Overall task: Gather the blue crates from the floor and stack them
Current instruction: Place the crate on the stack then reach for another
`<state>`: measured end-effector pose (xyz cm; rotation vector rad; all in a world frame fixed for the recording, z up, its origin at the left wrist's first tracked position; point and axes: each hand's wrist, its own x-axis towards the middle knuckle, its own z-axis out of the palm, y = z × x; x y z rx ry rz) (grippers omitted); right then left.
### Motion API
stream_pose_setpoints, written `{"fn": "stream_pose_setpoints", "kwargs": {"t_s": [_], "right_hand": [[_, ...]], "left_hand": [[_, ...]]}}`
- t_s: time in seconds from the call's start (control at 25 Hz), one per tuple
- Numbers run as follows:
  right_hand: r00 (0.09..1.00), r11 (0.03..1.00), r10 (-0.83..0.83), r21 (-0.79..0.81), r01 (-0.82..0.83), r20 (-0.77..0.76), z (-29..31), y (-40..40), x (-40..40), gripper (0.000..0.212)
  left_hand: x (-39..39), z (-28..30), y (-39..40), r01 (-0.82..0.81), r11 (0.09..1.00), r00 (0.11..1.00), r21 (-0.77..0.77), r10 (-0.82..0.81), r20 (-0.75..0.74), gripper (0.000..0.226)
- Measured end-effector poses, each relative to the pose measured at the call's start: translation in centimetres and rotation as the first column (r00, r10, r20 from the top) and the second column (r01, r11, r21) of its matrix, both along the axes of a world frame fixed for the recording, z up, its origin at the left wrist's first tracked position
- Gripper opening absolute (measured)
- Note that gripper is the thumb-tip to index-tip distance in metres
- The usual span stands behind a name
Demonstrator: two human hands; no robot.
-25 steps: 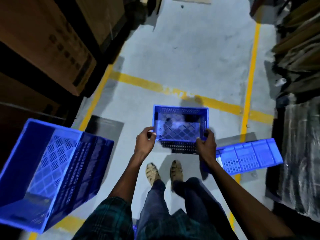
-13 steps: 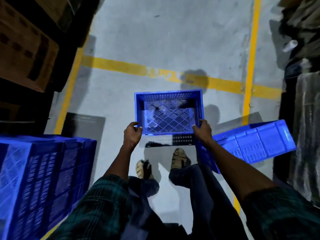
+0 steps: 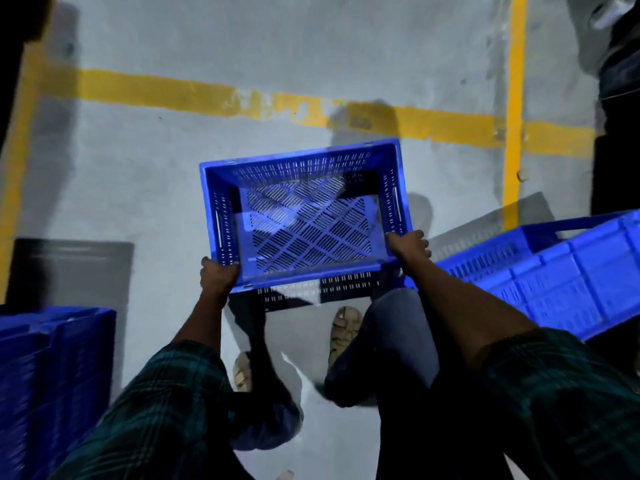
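A blue slotted crate [image 3: 304, 188] hangs in front of me above the grey floor, open side up. My left hand [image 3: 218, 277] grips its near left corner and my right hand [image 3: 408, 245] grips its near right corner. A second blue crate [image 3: 554, 275] lies tipped on its side on the floor at the right, close behind my right forearm. More blue crates [image 3: 52, 375] stand at the lower left edge, blurred and partly cut off.
Yellow floor lines [image 3: 166, 90] cross the grey concrete ahead and run down the right side. A dark flat panel [image 3: 76, 268] lies on the floor at the left. Dark wrapped goods [image 3: 620, 64] fill the upper right. My sandalled feet [image 3: 343, 329] are below the crate.
The view has tilted down and closed in on the floor. The held crate looks nearer and larger. The crates at the left have slid toward the lower left edge.
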<state>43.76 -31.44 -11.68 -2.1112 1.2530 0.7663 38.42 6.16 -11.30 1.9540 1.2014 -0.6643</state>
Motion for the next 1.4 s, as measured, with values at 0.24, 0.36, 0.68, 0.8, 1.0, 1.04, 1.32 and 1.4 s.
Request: {"fn": "stream_pose_setpoints", "kwargs": {"t_s": [0.24,0.36,0.68,0.8,1.0,1.04,1.32,1.4], "right_hand": [[0.985,0.979,-0.170,0.119,0.166,0.021,-2.0,-2.2,-1.0,0.079],[0.974,0.981,-0.155,0.144,0.131,0.167,1.6,-3.3,-0.3,0.054],[0.967,0.993,0.038,0.096,-0.064,0.250,13.0,-4.0,-1.0,0.034],[0.949,0.994,0.021,0.094,-0.053,0.313,17.5,-3.4,-2.9,0.031],[0.894,0.986,-0.107,0.165,0.038,0.436,22.2,-3.8,-7.6,0.031],[0.874,0.987,-0.116,0.157,0.046,0.472,24.9,-2.8,-8.5,0.031],[0.754,0.956,-0.267,0.265,0.127,0.600,40.7,3.0,-15.3,0.030],[0.734,0.943,-0.289,0.316,0.106,0.615,43.1,4.3,-16.2,0.031]], "left_hand": [[0.4,-0.9,0.4,-0.268,0.955,0.963,-0.127,0.262,-0.061,0.052],[0.5,-0.4,2.6,-0.395,0.892,0.916,-0.220,0.401,-0.021,0.067],[-3.2,14.1,2.0,-0.526,0.817,0.847,-0.235,0.529,-0.056,0.057],[-5.2,20.0,1.7,-0.552,0.794,0.824,-0.254,0.567,-0.017,0.040],[-8.4,31.2,3.5,-0.564,0.756,0.760,-0.333,0.633,0.149,0.013],[-9.1,33.4,4.1,-0.556,0.755,0.752,-0.348,0.635,0.176,0.012],[-16.9,45.6,9.6,-0.519,0.744,0.679,-0.421,0.658,0.326,0.013],[-19.6,47.0,11.1,-0.552,0.707,0.634,-0.442,0.700,0.328,0.023]]}}
